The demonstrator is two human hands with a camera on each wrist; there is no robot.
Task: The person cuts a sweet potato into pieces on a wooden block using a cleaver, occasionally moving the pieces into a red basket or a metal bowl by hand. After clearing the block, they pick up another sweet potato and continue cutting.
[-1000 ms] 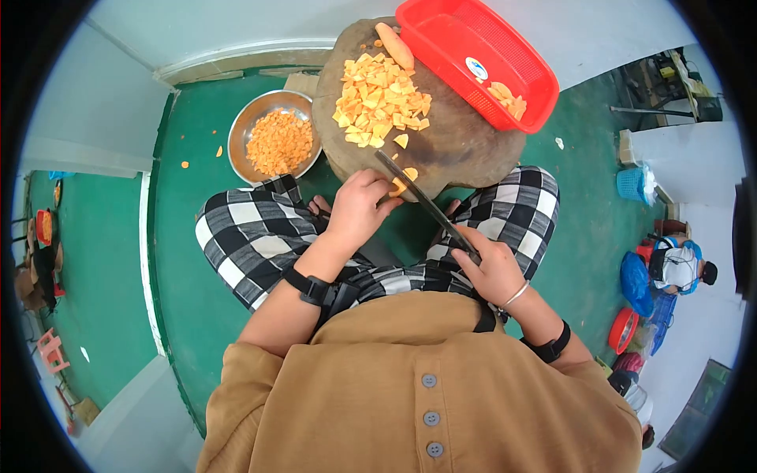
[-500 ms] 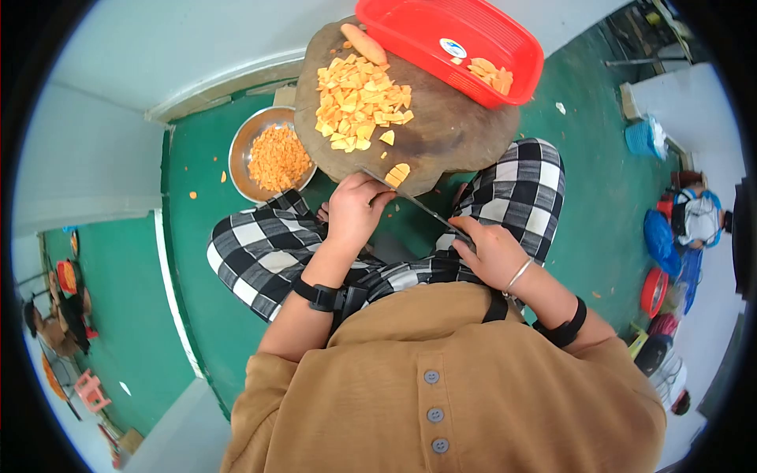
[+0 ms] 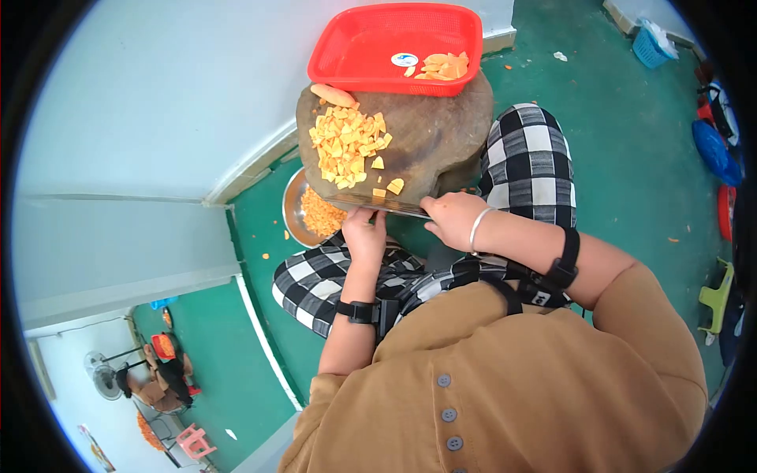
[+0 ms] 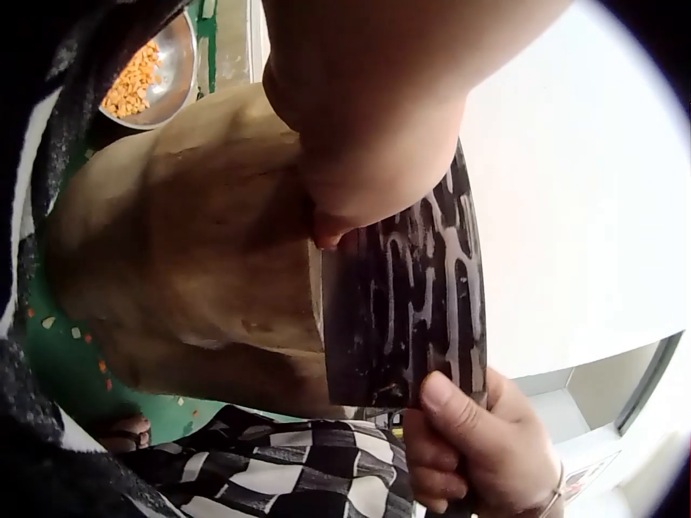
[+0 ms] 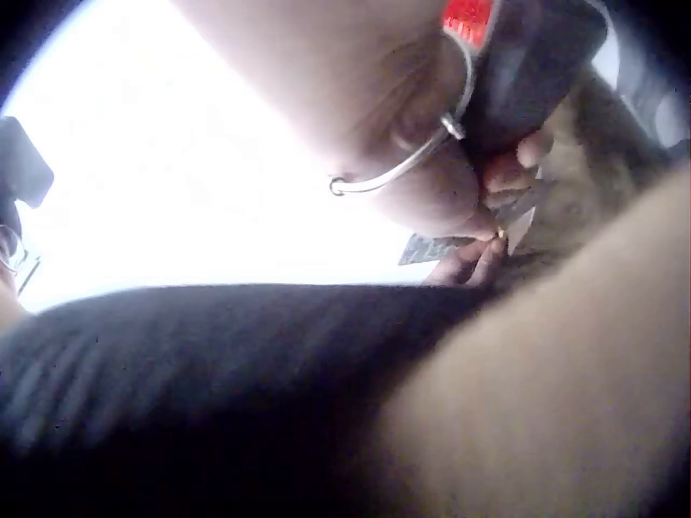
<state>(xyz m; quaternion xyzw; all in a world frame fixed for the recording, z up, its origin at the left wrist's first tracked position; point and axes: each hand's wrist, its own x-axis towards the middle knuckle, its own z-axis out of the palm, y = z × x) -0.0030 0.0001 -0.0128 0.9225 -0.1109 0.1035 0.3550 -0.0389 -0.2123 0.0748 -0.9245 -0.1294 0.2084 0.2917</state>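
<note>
My right hand grips the handle of a cleaver, whose broad dark blade lies along the near edge of the round wooden chopping block. Close behind the blade, my left hand has its thumb and fingers together; a small orange bit shows at its fingertips in the right wrist view, mostly hidden. Just beyond the blade lie two cut pieces of orange vegetable. A heap of chopped orange chunks covers the block's left part, with a whole peeled orange root behind it.
A red plastic basket with orange slices overlaps the block's far side. Left of the block, a metal bowl holds small orange dice. My knees in checked trousers flank the block. A white wall rises at the left.
The head view has turned. The cleaver has swung from slanting across to lying nearly along the block's near edge. Both hands have moved with it, and the cut pieces now lie beyond the blade.
</note>
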